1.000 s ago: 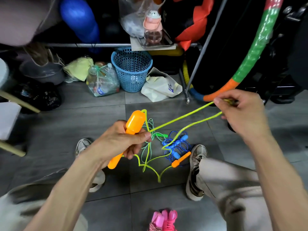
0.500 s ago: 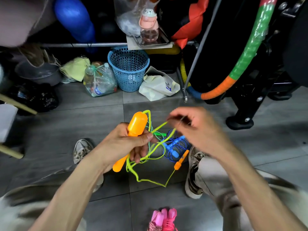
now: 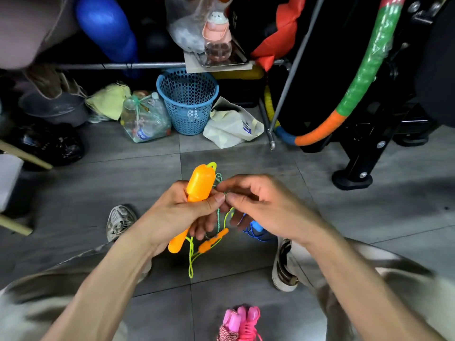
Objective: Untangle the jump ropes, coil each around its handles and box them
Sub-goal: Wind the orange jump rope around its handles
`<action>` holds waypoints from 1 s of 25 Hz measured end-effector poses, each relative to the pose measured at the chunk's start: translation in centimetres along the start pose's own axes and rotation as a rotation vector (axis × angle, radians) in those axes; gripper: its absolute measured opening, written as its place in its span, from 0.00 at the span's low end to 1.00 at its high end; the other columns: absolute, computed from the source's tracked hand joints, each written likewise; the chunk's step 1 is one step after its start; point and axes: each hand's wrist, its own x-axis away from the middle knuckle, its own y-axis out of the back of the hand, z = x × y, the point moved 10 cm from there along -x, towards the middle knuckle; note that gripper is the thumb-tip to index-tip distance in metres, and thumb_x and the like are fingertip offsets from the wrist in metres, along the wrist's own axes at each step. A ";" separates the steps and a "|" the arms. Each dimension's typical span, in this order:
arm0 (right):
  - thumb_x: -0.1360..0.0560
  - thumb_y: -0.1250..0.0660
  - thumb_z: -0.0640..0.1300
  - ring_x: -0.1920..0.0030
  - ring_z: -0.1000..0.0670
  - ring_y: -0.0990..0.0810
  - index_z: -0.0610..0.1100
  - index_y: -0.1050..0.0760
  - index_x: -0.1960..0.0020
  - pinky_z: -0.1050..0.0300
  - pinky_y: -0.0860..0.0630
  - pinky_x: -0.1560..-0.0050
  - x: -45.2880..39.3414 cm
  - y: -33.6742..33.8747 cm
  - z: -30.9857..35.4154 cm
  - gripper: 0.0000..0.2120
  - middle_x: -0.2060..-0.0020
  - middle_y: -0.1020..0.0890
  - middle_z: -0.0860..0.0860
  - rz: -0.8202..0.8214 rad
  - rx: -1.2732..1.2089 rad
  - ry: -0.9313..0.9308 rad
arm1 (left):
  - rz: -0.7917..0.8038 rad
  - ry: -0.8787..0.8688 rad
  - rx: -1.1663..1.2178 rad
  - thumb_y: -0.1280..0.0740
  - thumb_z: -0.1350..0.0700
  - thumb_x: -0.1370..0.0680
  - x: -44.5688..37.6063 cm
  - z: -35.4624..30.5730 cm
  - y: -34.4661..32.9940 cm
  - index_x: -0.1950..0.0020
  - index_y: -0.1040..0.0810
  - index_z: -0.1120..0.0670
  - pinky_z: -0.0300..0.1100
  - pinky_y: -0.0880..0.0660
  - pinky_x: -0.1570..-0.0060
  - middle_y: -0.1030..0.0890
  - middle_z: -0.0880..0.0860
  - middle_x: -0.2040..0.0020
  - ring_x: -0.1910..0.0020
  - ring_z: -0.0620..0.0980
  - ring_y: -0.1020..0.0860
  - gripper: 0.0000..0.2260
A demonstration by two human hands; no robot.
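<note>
My left hand (image 3: 182, 217) grips the orange handle (image 3: 199, 184) at frame centre while my right hand (image 3: 261, 207) pinches the yellow rope (image 3: 190, 257), still tangled with others; pink ropes (image 3: 240, 322) look coiled at bottom, nothing boxed yet.

We count two orange handles (image 3: 200, 184), one blue basket (image 3: 187, 104) and two shoes (image 3: 120, 221). We see three pink handles (image 3: 242, 318).

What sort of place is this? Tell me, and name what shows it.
Probably a storage corner for sports and exercise gear, perhaps in a home or small gym. A striped foam-wrapped hoop leans against black equipment, a metal rack holds bags and balls, and jump ropes lie on the grey tiled floor.
</note>
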 end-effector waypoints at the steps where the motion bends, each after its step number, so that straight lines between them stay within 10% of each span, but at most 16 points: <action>1: 0.21 0.35 0.38 0.64 0.46 0.19 0.44 0.21 0.47 0.43 0.19 0.58 -0.1 0.1 0.0 0.06 0.61 0.17 0.51 0.000 0.020 -0.004 | 0.015 0.012 -0.008 0.31 0.50 0.28 0.1 0.0 -0.2 0.57 0.18 0.61 0.38 0.33 0.76 0.24 0.57 0.73 0.76 0.53 0.29 0.13; 10: 0.24 0.35 0.41 0.56 0.48 0.19 0.51 0.20 0.50 0.53 0.25 0.55 4.0 15.6 1.0 0.07 0.57 0.18 0.54 -0.890 0.626 -0.030 | -0.023 0.004 -0.075 0.31 0.54 0.24 0.0 -0.1 1.0 0.60 0.18 0.58 0.41 0.36 0.75 0.26 0.56 0.75 0.79 0.52 0.31 0.09; 14: 0.24 0.33 0.42 0.53 0.46 0.17 0.59 0.25 0.39 0.48 0.19 0.53 1.5 6.8 1.1 0.17 0.44 0.20 0.61 -0.382 0.240 0.051 | -0.027 -0.078 0.029 0.32 0.51 0.27 0.4 -1.1 0.3 0.61 0.17 0.55 0.38 0.38 0.76 0.28 0.55 0.76 0.80 0.51 0.33 0.09; 17: 0.22 0.34 0.41 0.58 0.51 0.16 0.54 0.22 0.46 0.50 0.18 0.57 0.6 0.1 0.4 0.09 0.54 0.16 0.57 0.009 0.067 -0.002 | 0.001 -0.058 0.010 0.32 0.51 0.28 0.4 -0.8 -0.3 0.61 0.18 0.57 0.36 0.36 0.78 0.26 0.56 0.76 0.80 0.51 0.31 0.10; 21: 0.24 0.31 0.44 0.66 0.62 0.23 0.50 0.20 0.56 0.63 0.26 0.60 0.4 3.2 0.8 0.03 0.66 0.19 0.59 -0.174 0.309 0.093 | 0.055 0.029 -0.026 0.30 0.52 0.26 0.4 -0.1 -0.9 0.61 0.17 0.56 0.37 0.34 0.77 0.25 0.57 0.74 0.77 0.52 0.29 0.09; 25: 0.23 0.33 0.42 0.65 0.58 0.23 0.50 0.21 0.55 0.61 0.29 0.63 2.8 12.3 1.1 0.04 0.65 0.19 0.56 -0.718 0.481 0.047 | 0.026 0.102 -0.077 0.32 0.53 0.24 0.0 0.7 0.1 0.62 0.19 0.58 0.40 0.35 0.74 0.25 0.57 0.74 0.76 0.52 0.28 0.10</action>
